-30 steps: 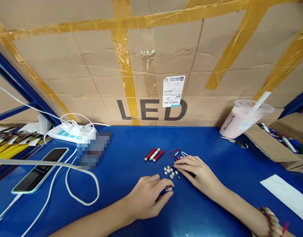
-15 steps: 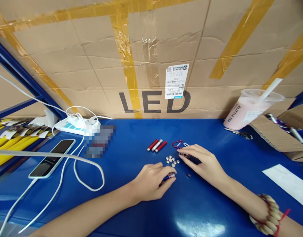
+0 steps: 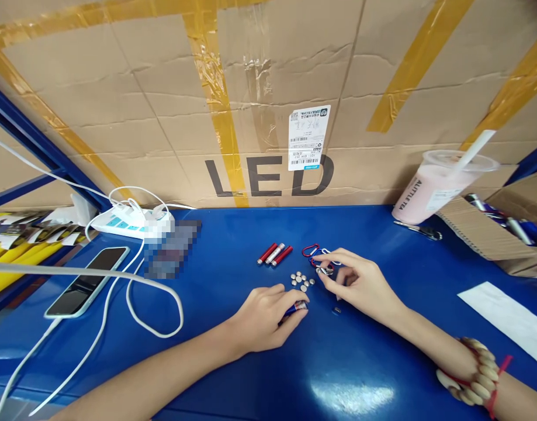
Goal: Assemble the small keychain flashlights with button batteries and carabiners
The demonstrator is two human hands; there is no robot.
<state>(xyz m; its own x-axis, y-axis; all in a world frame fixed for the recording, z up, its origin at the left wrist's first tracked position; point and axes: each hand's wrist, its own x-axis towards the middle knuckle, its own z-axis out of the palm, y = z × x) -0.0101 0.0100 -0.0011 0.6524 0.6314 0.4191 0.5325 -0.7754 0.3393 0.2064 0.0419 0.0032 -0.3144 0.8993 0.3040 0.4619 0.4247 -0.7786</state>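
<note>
My left hand (image 3: pixel 262 316) rests on the blue table (image 3: pixel 233 351) and is closed round a small blue tube (image 3: pixel 297 307) with a silver end. My right hand (image 3: pixel 360 283) pinches a small silver part (image 3: pixel 325 271) between thumb and forefinger, beside some carabiner clips (image 3: pixel 311 251). Several silver button cells (image 3: pixel 301 280) lie between the two hands. One small dark part (image 3: pixel 336 310) lies apart, near my right wrist. Three red tubes (image 3: pixel 274 254) lie side by side just beyond the cells.
A taped cardboard sheet marked LED (image 3: pixel 268 117) walls the back. A pink drink cup with a straw (image 3: pixel 430 187) and an open cardboard box (image 3: pixel 496 234) stand at the right, white paper (image 3: pixel 505 318) in front. A phone (image 3: pixel 86 280), white cable (image 3: pixel 132 304) and power strip (image 3: pixel 128 221) lie left.
My right hand has lifted from the button cells and moved back toward the clips, now pinching a small silver part. One small dark part lies apart from the pile. My left hand keeps the blue tube.
</note>
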